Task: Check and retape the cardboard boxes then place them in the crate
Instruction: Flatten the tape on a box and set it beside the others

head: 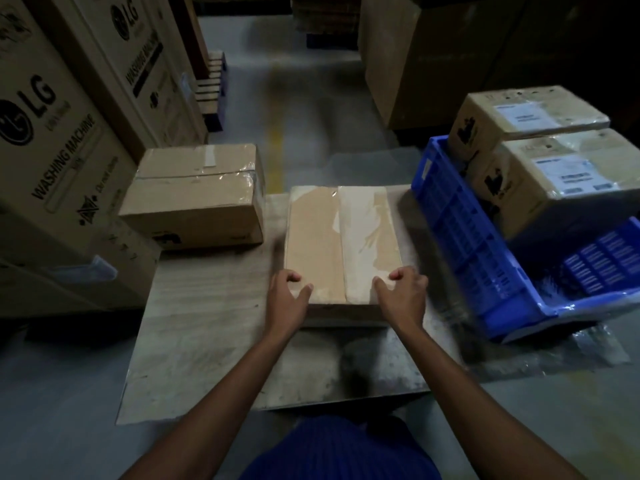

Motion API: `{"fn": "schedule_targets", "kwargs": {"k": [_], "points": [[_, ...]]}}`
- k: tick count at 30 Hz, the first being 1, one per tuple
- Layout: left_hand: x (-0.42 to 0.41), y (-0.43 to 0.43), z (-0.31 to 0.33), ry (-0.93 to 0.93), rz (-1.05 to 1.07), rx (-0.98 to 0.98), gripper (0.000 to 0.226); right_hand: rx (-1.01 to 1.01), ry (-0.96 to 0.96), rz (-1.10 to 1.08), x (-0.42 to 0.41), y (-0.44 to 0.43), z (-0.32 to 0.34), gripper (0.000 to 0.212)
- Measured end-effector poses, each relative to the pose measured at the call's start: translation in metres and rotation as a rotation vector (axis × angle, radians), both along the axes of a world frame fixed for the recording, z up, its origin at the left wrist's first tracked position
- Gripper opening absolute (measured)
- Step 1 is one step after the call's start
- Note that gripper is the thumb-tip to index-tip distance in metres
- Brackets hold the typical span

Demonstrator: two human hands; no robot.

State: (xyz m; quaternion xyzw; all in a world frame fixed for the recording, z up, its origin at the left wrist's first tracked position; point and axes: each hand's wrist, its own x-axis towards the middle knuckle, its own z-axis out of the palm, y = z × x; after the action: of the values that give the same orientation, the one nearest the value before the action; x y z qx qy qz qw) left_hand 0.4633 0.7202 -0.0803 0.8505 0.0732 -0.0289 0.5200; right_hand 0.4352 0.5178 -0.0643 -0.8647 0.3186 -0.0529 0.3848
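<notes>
A flat cardboard box (322,237) lies on the wooden table (207,323) in front of me, its top streaked with clear tape along the middle seam. My left hand (289,292) grips its near left corner, fingers curled over the top edge. At the near right corner my right hand (403,292) grips the box the same way. A second taped box (194,195) sits on the table's far left. To the right stands the blue crate (467,237), with two labelled boxes (554,174) stacked inside it.
Tall washing machine cartons (52,133) stand close on the left. A large carton (415,64) rises behind the crate. A grey floor aisle with a yellow line (275,143) runs ahead. Clear plastic sheet (554,355) lies under the crate.
</notes>
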Motion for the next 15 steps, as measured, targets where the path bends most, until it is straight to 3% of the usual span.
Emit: {"fn": "schedule_targets", "kwargs": {"k": [3, 5, 7, 10, 13, 15], "points": [[-0.004, 0.003, -0.008, -0.069, -0.069, 0.104, 0.019, -0.055, -0.002, 0.047, -0.003, -0.001, -0.006, 0.029], [-0.002, 0.002, -0.011, -0.264, -0.181, 0.314, 0.016, -0.252, -0.076, 0.123, -0.005, 0.001, -0.01, 0.029], [-0.004, -0.001, -0.015, -0.438, -0.371, 0.475, 0.029, -0.442, -0.166, 0.315, -0.01, 0.01, -0.019, 0.037], [-0.011, -0.008, -0.017, -0.347, -0.568, 0.693, 0.06, -0.557, -0.059, 0.641, -0.022, 0.025, -0.03, 0.062], [-0.011, -0.011, -0.016, -0.266, -0.582, 0.765, 0.067, -0.571, 0.039, 0.675, -0.022, 0.022, -0.03, 0.066], [-0.005, -0.01, -0.012, -0.274, -0.585, 0.772, 0.062, -0.594, 0.033, 0.665, -0.016, 0.019, -0.025, 0.058]]}}
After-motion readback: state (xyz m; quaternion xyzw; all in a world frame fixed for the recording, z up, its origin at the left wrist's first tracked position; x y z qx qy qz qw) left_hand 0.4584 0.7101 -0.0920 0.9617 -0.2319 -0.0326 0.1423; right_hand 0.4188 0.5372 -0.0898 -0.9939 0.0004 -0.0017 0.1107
